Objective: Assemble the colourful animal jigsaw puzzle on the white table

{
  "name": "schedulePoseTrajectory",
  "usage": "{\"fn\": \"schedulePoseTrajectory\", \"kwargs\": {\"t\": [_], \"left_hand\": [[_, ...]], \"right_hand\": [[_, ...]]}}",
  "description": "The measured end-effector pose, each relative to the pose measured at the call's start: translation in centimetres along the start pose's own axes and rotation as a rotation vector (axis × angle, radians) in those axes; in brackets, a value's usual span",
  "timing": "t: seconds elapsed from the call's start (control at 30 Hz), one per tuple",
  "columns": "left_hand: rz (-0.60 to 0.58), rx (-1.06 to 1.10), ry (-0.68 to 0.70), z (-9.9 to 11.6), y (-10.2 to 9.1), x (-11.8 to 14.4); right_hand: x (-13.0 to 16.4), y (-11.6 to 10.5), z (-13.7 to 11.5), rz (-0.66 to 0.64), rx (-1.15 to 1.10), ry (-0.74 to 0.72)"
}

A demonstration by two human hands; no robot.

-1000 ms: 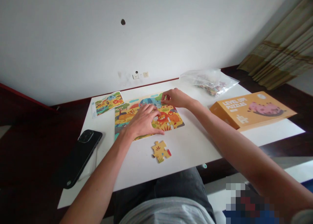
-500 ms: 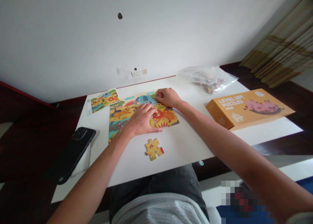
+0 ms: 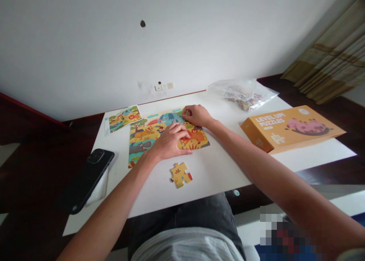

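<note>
A jigsaw puzzle (image 3: 145, 134) with cartoon animals lies flat on the white table, mostly joined. My left hand (image 3: 171, 141) rests on its middle and lower right, fingers laid over the lions and thumb stretched out along the lower edge. At the upper right corner is my right hand (image 3: 196, 116), with thumb and fingertips drawn together against the puzzle by the elephant. Whatever lies between those fingertips is hidden. A loose yellow cluster of puzzle pieces (image 3: 180, 174) sits on the table in front of my left hand, touched by neither hand.
A picture card (image 3: 124, 119) lies at the back left. A black phone (image 3: 94, 177) juts over the table's left edge on a white object. At the right are an orange puzzle box (image 3: 291, 128) and a clear plastic bag (image 3: 242, 94) of pieces. A wall stands behind the table.
My left hand has slid slightly right over the puzzle, baring more of the grey hippo. My right hand keeps its place at the corner. The whole view has shifted a little.
</note>
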State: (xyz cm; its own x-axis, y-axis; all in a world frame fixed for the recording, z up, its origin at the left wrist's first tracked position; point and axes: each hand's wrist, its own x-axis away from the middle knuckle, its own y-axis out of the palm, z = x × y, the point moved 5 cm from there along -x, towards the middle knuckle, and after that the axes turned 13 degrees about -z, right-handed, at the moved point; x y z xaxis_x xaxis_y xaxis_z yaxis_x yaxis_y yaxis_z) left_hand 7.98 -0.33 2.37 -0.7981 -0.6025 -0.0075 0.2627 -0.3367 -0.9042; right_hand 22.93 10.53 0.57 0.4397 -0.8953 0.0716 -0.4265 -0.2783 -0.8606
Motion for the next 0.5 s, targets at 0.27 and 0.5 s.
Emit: {"fn": "schedulePoseTrajectory", "kwargs": {"t": [0.27, 0.5], "left_hand": [[0.008, -0.006, 0.000, -0.04, -0.16, 0.06], [-0.033, -0.018, -0.039, -0.41, -0.17, 0.27]], "right_hand": [[-0.08, 0.09, 0.16, 0.011, -0.001, -0.008], [0.05, -0.04, -0.04, 0.002, 0.001, -0.006]]}}
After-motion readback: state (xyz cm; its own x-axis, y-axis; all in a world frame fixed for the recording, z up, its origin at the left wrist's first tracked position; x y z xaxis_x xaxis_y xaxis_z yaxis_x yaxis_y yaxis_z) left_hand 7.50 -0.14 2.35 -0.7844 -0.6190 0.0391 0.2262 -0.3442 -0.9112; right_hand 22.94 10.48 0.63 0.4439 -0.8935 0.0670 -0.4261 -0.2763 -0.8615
